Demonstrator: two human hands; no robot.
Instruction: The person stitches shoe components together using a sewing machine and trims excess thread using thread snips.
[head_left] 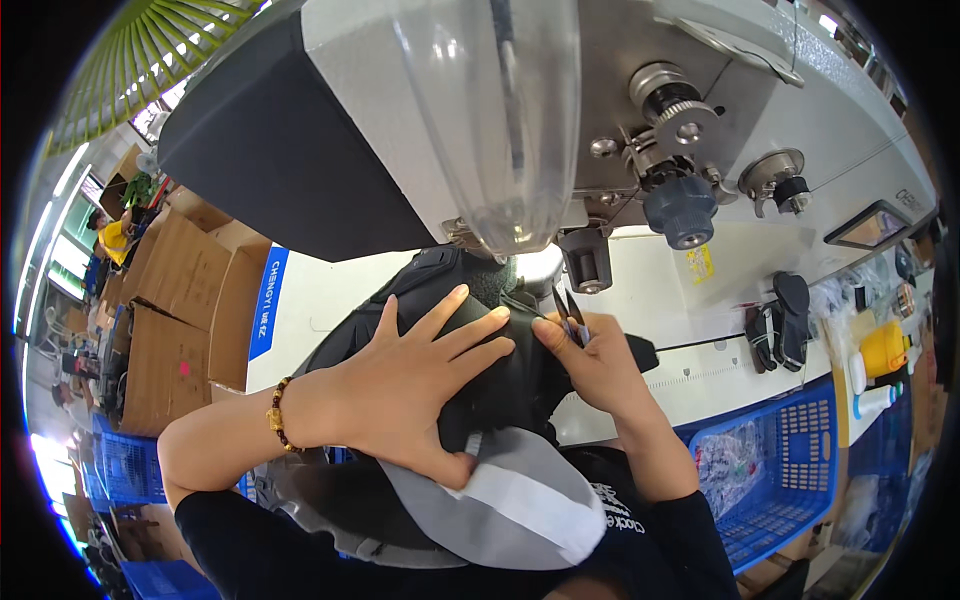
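Your left hand (415,385) lies flat with fingers spread on the black fabric (500,385), pressing it down just in front of the sewing machine (560,110). A bead bracelet (278,415) sits on that wrist. Your right hand (598,362) is closed, pinching small snips (570,312) whose blades point up toward the machine's needle area, right beside the fabric's edge. The fabric itself rests on the white worktop (330,290) under the machine's head, running from the needle back toward your body, where it meets a grey piece (520,505) with a white strip. To the right of the machine, a blue basket (790,450) holds bagged parts, and a yellow container (885,350) stands past it. To the left of the machine, cardboard boxes (185,310) are stacked.
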